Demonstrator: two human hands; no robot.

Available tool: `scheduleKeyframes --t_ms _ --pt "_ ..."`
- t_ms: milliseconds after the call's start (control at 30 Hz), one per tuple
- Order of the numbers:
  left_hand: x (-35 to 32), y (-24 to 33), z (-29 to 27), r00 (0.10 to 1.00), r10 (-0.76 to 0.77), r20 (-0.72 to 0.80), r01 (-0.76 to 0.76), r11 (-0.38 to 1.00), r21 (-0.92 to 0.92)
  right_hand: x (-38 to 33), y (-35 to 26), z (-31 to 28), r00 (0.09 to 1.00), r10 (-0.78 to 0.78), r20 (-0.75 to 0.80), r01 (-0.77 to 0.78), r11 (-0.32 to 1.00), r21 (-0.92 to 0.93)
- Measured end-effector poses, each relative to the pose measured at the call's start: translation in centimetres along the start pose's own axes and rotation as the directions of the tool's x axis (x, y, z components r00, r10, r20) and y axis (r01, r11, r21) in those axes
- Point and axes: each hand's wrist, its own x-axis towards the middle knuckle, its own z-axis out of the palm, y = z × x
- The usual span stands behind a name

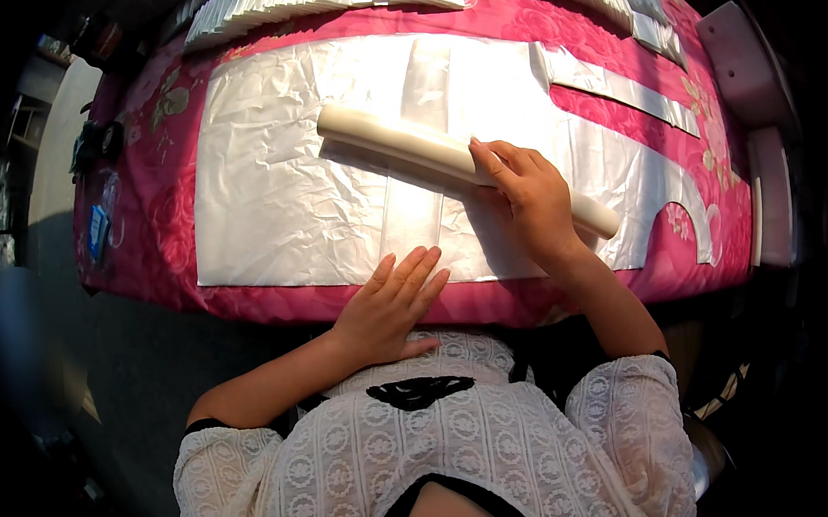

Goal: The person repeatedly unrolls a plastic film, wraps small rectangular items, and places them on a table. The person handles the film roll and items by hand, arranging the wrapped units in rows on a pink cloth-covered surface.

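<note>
A thin white plastic apron (273,200) with cut-out straps lies spread on the table, its surface crinkled. Across it, slanting from upper left to lower right, is a smooth cream-coloured tube (386,140). My right hand (527,193) is closed around the tube right of its middle, thumb and fingers over its top. The tube casts a shadow on the plastic; whether it touches along its whole length I cannot tell. At the apron's near edge my left hand (393,301) rests with fingers stretched out, holding nothing. A folded strip (416,203) runs down the apron's middle.
A pink flowered cloth (163,232) covers the table. Stacks of folded white plastic (310,4) line the far edge. At the left lie a blue packet (98,231) and a dark roll (110,140). A pale padded seat (748,68) borders the right side.
</note>
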Motion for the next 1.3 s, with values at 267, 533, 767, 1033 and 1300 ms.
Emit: scheduleKeyframes --t_ms 267,533,767,1033,1300 --pt "0.3 -2.9 -1.1 0.974 0.218 -0.056 -0.223 0.97 -0.098 -1.4 8.3 -3.6 0.927 0.293 -0.234 -0.32 0.943 -0.088" --pt "0.8 0.1 0.3 1.0 0.026 0.004 -0.026 0.997 0.067 -1.2 -2.6 -0.1 0.985 -0.163 0.051 0.159 0.984 0.078" --pt "-0.1 1.2 2.0 0.994 0.026 -0.107 -0.001 0.973 0.23 7.5 2.7 3.2 0.985 -0.172 -0.026 0.172 0.985 -0.01" --pt "-1.1 -1.0 -0.3 0.968 0.208 -0.137 -0.215 0.976 -0.031 8.3 2.5 1.8 0.956 -0.288 0.051 0.271 0.939 0.213" --pt "-0.9 -2.9 -1.9 0.911 0.246 -0.331 -0.344 0.896 -0.281 -0.9 -2.5 1.0 0.84 -0.448 0.306 0.238 0.812 0.534"
